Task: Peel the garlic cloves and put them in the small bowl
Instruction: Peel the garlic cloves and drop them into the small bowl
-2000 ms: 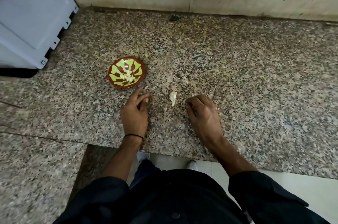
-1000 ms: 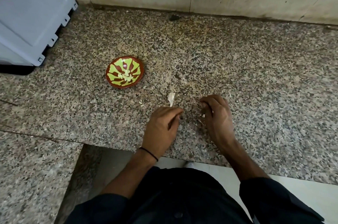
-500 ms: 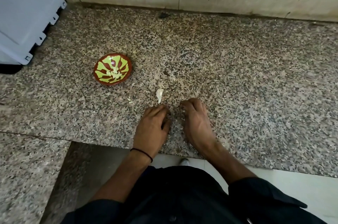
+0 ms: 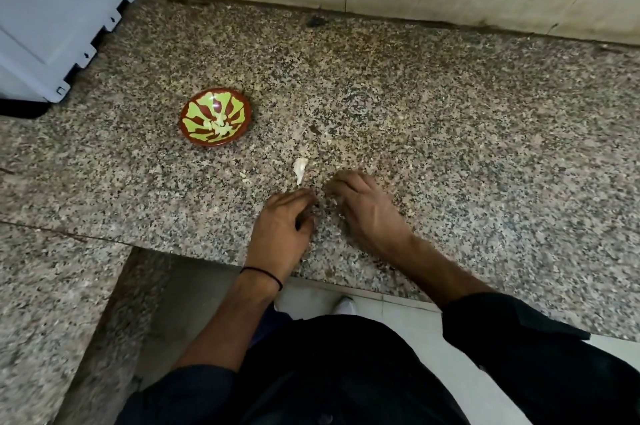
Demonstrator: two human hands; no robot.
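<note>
My left grip (image 4: 282,228) and right grip (image 4: 369,213) sit knuckles-up on the table (image 4: 450,147), side by side near its front edge, with the fingertips almost meeting. Both are curled narrow, the fingers bent down onto the stone. Whether either pinches a clove or a scrap of skin underneath I cannot tell, because the backs of my hands hide it.

What matters is the garlic piece (image 4: 300,170). It lies just beyond my fingertips, a little to the left of the gap between the two grips. It is pale and tapering, and its long axis runs nearly straight away from me, with the narrow end pointing back at my left fingers. I cannot tell from here whether it is a whole clove or a husk. My left grip is the nearer one, almost directly behind that narrow tip; the right would have to come in sideways.

The small bowl (image 4: 215,118) stands farther off, ahead and to the left — on my left grip's side — with pale peeled cloves (image 4: 219,126) in its middle. A few skin crumbs (image 4: 244,176) lie between it and the piece. I judge a short forward reach, pinching across the piece's width, is all the next move needs.
</note>
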